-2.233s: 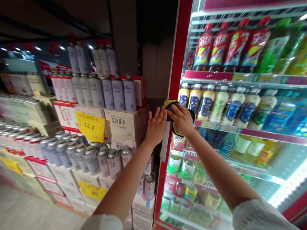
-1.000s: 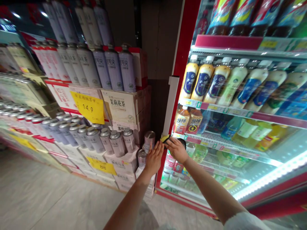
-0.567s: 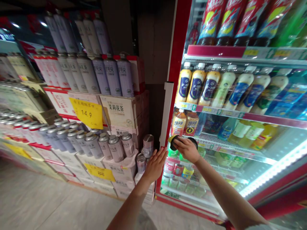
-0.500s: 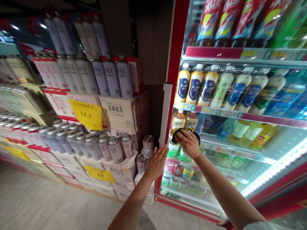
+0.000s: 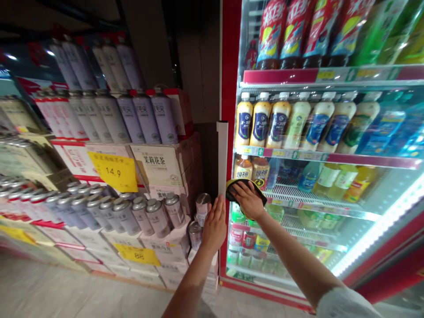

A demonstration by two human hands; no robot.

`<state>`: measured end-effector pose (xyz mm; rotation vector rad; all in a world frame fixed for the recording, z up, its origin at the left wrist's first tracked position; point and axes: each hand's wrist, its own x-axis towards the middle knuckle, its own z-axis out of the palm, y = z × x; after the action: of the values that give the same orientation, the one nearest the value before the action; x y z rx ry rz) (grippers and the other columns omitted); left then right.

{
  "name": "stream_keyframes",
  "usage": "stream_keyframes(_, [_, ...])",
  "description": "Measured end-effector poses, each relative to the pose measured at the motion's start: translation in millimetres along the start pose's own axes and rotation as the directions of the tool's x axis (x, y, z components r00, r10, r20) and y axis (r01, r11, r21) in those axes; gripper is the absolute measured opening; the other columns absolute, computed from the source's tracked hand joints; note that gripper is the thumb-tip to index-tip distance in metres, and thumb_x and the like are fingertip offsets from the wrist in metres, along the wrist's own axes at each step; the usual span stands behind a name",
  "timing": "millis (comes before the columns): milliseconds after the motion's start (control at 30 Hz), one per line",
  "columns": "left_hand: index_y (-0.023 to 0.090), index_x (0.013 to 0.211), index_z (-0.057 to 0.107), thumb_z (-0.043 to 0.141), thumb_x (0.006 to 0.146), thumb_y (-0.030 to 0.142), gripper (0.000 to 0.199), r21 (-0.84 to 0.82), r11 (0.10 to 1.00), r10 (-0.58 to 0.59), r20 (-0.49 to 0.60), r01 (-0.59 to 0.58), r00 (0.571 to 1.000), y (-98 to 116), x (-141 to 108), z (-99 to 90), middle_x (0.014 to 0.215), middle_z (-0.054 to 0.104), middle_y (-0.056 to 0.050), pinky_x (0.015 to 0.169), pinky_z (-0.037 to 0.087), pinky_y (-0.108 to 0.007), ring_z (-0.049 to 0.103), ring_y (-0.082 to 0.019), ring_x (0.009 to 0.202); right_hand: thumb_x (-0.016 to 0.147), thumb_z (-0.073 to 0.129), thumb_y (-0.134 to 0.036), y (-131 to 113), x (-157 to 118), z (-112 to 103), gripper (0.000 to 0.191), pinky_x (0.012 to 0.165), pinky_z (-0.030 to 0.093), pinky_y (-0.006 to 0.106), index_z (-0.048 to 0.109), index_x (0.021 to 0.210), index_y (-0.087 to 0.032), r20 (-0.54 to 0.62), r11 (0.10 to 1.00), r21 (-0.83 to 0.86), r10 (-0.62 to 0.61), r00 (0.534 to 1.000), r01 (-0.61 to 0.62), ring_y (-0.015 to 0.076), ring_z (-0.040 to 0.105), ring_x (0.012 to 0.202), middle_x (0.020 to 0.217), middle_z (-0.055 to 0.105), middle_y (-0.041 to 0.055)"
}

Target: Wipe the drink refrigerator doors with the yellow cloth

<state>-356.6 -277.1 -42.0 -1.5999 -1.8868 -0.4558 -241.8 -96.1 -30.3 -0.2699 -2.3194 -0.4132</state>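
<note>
My right hand (image 5: pixel 247 199) presses a black cloth with yellow edging (image 5: pixel 232 194) to the glass door of a drinks cooler, fingers spread over it. The cloth lies close to the door's left side, in front of bottles with orange caps (image 5: pixel 243 168). My left hand (image 5: pixel 214 225) rests with its fingers stretched out at the lower end of the white door handle (image 5: pixel 222 163). No object shows in it; its palm is hidden.
Bottles (image 5: pixel 260 121) fill several lit cooler shelves behind the glass. At the left, silver-topped cans (image 5: pixel 155 216) and tall can-shaped displays (image 5: pixel 165 117) stand on stacked cartons (image 5: pixel 159 161) with yellow price signs (image 5: pixel 114 171). Grey floor (image 5: pixel 82 287) runs along the front.
My right hand and the cloth have moved left toward the handle, and the cloth now lies flatter. My left fingers are closer against the handle's lower end. The view has shifted slightly.
</note>
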Motion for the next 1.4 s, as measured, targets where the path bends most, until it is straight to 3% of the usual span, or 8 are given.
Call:
stream_keyframes(100, [0.008,0.164,0.002,0.039,0.088,0.003,0.085,0.023,1.0,-0.003,0.025,0.003,1.0,1,-3,0.4,0.17,0.024,-0.015,0.126,0.031,-0.046,0.021,-0.027,0.158,0.097,0.056,-0.015,-14,2,17,0.044,0.126,0.024,0.054,0.063,0.139,-0.026,0.007,0.999,0.019,0.036,0.999,-0.036,0.027,0.046,0.144,0.15,0.059,0.0089])
stream_keyframes(333, [0.011,0.165,0.007,0.04,0.088,0.003,0.084,-0.004,0.999,0.038,0.086,-0.038,0.996,-4,-7,-2.5,0.17,0.022,-0.013,0.128,0.028,-0.047,0.025,-0.027,0.157,0.099,0.053,-0.012,3,-33,19,0.043,0.124,0.032,0.043,0.063,0.139,-0.024,0.151,0.97,0.133,-0.224,0.963,0.205,0.0197,0.05,0.142,0.147,0.062,0.0068])
stream_keyframes(500, [0.009,0.164,0.008,0.042,0.089,0.004,0.082,-0.005,1.0,0.02,0.058,-0.02,0.998,-2,-10,0.1,0.17,0.022,-0.015,0.128,0.027,-0.046,0.025,-0.027,0.157,0.101,0.053,-0.016,-12,-29,30,0.041,0.128,0.022,0.051,0.063,0.139,-0.027,0.104,0.995,0.098,0.011,0.994,-0.021,0.0232,0.044,0.147,0.15,0.059,0.007])
stream_keyframes(700, [0.011,0.165,0.002,0.041,0.092,0.004,0.083,0.0,0.998,0.057,0.007,-0.057,0.998,4,-10,9.4,0.169,0.024,-0.015,0.127,0.028,-0.049,0.026,-0.028,0.156,0.1,0.055,-0.018,2,-54,31,0.04,0.126,0.029,0.043,0.065,0.137,-0.029,0.152,0.988,0.13,-0.106,0.983,0.087,0.0193,0.049,0.142,0.147,0.063,0.0027])
stream_keyframes(933, [0.01,0.164,-0.004,0.043,0.093,0.005,0.085,-0.031,0.999,0.041,-0.011,-0.041,0.999,14,-10,23.0,0.168,0.022,-0.019,0.125,0.032,-0.051,0.027,-0.032,0.156,0.095,0.059,-0.017,30,-124,10,0.039,0.127,0.014,0.057,0.074,0.126,-0.034,-0.075,0.936,-0.115,0.327,0.942,-0.334,0.0299,0.057,0.132,0.135,0.07,0.0045])
stream_keyframes(1067, [0.013,0.164,-0.002,0.044,0.095,0.007,0.084,-0.029,0.997,0.065,-0.045,-0.066,0.997,25,-6,28.7,0.168,0.025,-0.017,0.125,0.031,-0.051,0.027,-0.031,0.156,0.095,0.059,-0.017,7,-118,26,0.039,0.126,0.017,0.053,0.073,0.127,-0.035,0.009,0.959,-0.071,0.276,0.961,-0.275,0.0267,0.057,0.13,0.132,0.072,0.0033])
stream_keyframes(1200, [0.014,0.164,-0.001,0.044,0.094,0.007,0.084,-0.067,0.988,0.139,-0.027,-0.14,0.99,39,7,36.0,0.168,0.026,-0.014,0.127,0.027,-0.052,0.024,-0.03,0.157,0.098,0.057,-0.021,25,-94,18,0.041,0.127,0.018,0.048,0.068,0.134,-0.036,0.048,0.978,-0.041,0.208,0.977,-0.206,0.0241,0.051,0.137,0.142,0.066,0.0016])
stream_keyframes(1400, [0.014,0.165,0.007,0.044,0.091,0.005,0.082,-0.102,0.981,0.168,0.022,-0.165,0.985,61,12,53.5,0.168,0.028,-0.012,0.129,0.022,-0.055,0.015,-0.029,0.159,0.091,0.063,-0.021,39,-138,10,0.033,0.125,0.016,0.058,0.077,0.119,-0.033,-0.124,0.876,-0.166,0.438,0.89,-0.454,0.0306,0.057,0.128,0.13,0.072,0.0057])
